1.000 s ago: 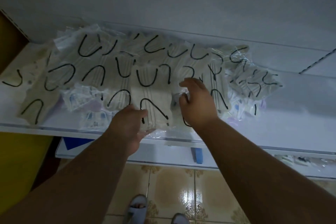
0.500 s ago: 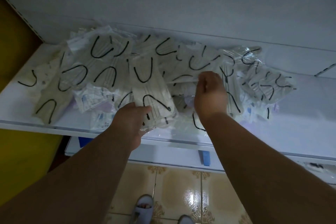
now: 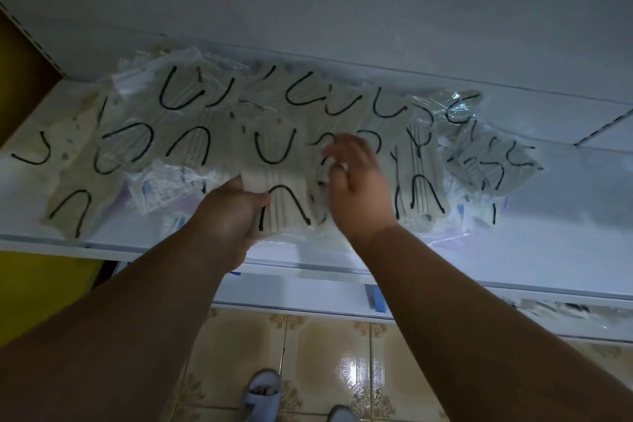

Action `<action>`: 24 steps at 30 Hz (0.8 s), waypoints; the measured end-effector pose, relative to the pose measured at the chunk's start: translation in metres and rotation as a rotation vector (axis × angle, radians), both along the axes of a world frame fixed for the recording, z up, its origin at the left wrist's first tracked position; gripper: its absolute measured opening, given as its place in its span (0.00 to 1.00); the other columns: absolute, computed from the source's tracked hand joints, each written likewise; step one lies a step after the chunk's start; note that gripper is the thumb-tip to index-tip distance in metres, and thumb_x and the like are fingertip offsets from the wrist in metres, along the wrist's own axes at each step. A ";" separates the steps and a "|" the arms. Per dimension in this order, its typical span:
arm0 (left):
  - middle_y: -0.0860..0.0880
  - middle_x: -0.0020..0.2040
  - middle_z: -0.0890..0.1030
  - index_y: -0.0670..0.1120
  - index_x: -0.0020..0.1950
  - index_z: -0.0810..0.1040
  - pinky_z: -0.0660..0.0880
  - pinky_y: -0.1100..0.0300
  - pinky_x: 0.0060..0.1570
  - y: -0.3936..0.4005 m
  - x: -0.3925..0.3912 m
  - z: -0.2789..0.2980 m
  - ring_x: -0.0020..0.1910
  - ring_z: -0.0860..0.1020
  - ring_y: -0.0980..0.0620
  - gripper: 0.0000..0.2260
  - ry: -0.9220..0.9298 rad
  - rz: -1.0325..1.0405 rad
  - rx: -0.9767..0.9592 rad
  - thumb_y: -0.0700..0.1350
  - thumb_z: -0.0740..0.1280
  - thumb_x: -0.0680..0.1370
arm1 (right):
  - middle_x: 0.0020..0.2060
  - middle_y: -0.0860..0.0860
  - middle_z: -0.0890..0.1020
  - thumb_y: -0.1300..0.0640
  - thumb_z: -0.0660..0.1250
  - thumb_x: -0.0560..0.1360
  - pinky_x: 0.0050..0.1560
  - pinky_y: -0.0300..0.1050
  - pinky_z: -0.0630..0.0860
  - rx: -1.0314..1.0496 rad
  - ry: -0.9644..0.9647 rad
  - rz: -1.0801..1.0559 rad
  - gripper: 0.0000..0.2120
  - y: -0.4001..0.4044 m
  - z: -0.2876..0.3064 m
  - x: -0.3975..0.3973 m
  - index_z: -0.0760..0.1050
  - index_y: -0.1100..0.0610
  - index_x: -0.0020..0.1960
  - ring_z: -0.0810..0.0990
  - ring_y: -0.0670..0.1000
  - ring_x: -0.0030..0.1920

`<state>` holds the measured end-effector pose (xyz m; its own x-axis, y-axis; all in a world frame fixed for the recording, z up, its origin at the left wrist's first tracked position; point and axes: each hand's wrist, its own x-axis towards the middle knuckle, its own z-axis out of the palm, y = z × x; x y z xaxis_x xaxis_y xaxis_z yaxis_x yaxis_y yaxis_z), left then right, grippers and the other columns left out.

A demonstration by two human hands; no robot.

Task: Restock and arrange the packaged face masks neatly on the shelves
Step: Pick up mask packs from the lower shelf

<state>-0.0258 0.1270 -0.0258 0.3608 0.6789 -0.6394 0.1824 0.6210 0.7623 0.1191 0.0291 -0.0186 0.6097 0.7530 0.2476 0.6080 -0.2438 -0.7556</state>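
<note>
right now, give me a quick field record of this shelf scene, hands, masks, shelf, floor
left hand: grips the near end of a mask pack
right hand: over the pile beside that pack, fingers blurred, grip unclear
masks: pale packs with black ear loops, overlapping in a loose spread
shelf: white, bare at the right
floor: glossy patterned tiles
feet: grey slippers

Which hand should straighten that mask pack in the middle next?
Probably the left hand: it already grips the middle mask pack at its near edge. The right hand hovers beside it, blurred.
</note>
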 end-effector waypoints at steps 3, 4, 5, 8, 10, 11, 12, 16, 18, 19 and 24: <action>0.41 0.57 0.82 0.47 0.54 0.80 0.77 0.40 0.61 0.004 -0.009 -0.002 0.57 0.80 0.39 0.07 0.100 0.030 0.083 0.40 0.70 0.76 | 0.72 0.54 0.68 0.54 0.61 0.80 0.65 0.46 0.67 -0.350 -0.057 -0.147 0.20 0.016 0.005 0.015 0.69 0.51 0.72 0.69 0.57 0.70; 0.41 0.57 0.81 0.46 0.55 0.79 0.77 0.43 0.59 0.005 -0.011 -0.004 0.57 0.80 0.39 0.07 0.123 0.038 0.103 0.40 0.70 0.78 | 0.77 0.54 0.62 0.47 0.61 0.80 0.71 0.52 0.62 -0.556 -0.164 -0.096 0.26 0.022 0.006 0.019 0.61 0.47 0.77 0.62 0.59 0.75; 0.42 0.56 0.81 0.46 0.55 0.78 0.77 0.45 0.58 0.006 -0.012 -0.005 0.56 0.80 0.41 0.06 0.157 0.038 0.129 0.40 0.69 0.78 | 0.80 0.52 0.54 0.41 0.61 0.79 0.74 0.57 0.56 -0.700 -0.238 -0.046 0.31 0.027 0.007 0.021 0.55 0.44 0.79 0.54 0.59 0.78; 0.45 0.55 0.80 0.49 0.56 0.76 0.77 0.46 0.58 0.009 -0.015 -0.011 0.55 0.79 0.44 0.08 0.191 0.029 0.189 0.41 0.70 0.78 | 0.81 0.53 0.45 0.32 0.63 0.74 0.76 0.62 0.48 -0.819 -0.279 -0.015 0.38 0.035 0.004 0.023 0.55 0.43 0.78 0.45 0.60 0.80; 0.45 0.55 0.80 0.48 0.57 0.76 0.77 0.48 0.55 0.009 -0.016 -0.013 0.54 0.79 0.44 0.09 0.187 0.023 0.201 0.41 0.70 0.78 | 0.81 0.54 0.48 0.35 0.65 0.75 0.76 0.60 0.47 -0.778 -0.316 -0.040 0.32 0.034 -0.002 0.021 0.63 0.46 0.75 0.46 0.59 0.80; 0.45 0.53 0.79 0.47 0.57 0.76 0.77 0.51 0.50 0.009 -0.016 -0.013 0.51 0.78 0.45 0.09 0.198 0.017 0.217 0.40 0.69 0.78 | 0.81 0.54 0.51 0.39 0.65 0.77 0.76 0.59 0.47 -0.743 -0.349 -0.046 0.27 0.032 -0.004 0.019 0.67 0.47 0.72 0.47 0.59 0.80; 0.45 0.50 0.79 0.47 0.56 0.75 0.75 0.55 0.44 0.009 -0.016 -0.013 0.47 0.78 0.47 0.07 0.206 0.009 0.231 0.40 0.69 0.79 | 0.79 0.54 0.57 0.44 0.65 0.78 0.76 0.57 0.50 -0.691 -0.367 -0.055 0.22 0.029 -0.008 0.017 0.70 0.49 0.69 0.51 0.59 0.79; 0.44 0.46 0.78 0.48 0.48 0.76 0.71 0.58 0.41 0.012 -0.018 -0.017 0.42 0.76 0.46 0.05 0.212 0.012 0.274 0.38 0.69 0.78 | 0.71 0.51 0.68 0.57 0.66 0.76 0.71 0.51 0.64 -0.482 -0.231 -0.149 0.13 0.016 -0.017 0.017 0.78 0.54 0.60 0.69 0.55 0.70; 0.43 0.45 0.79 0.47 0.48 0.76 0.71 0.57 0.42 0.012 -0.017 -0.019 0.43 0.76 0.45 0.04 0.231 -0.013 0.292 0.39 0.69 0.78 | 0.73 0.52 0.63 0.61 0.68 0.74 0.67 0.50 0.71 -0.412 -0.055 -0.256 0.21 0.017 -0.013 0.018 0.75 0.53 0.67 0.74 0.55 0.65; 0.44 0.44 0.78 0.46 0.49 0.76 0.71 0.58 0.41 0.011 -0.016 -0.018 0.42 0.76 0.46 0.04 0.238 -0.038 0.292 0.39 0.69 0.78 | 0.71 0.51 0.63 0.63 0.68 0.74 0.61 0.49 0.76 -0.360 0.058 -0.307 0.27 0.018 -0.010 0.018 0.70 0.51 0.71 0.76 0.55 0.61; 0.46 0.40 0.76 0.44 0.51 0.76 0.66 0.61 0.31 0.007 -0.008 -0.017 0.34 0.72 0.50 0.03 0.223 -0.111 0.315 0.38 0.67 0.79 | 0.37 0.48 0.80 0.67 0.67 0.73 0.36 0.47 0.81 -0.117 0.582 -0.436 0.34 0.030 0.006 0.018 0.62 0.49 0.75 0.79 0.49 0.34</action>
<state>-0.0341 0.1341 -0.0424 0.3190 0.8190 -0.4770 0.4173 0.3306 0.8465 0.1368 0.0590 -0.0126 0.8680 0.4139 -0.2743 -0.0538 -0.4708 -0.8806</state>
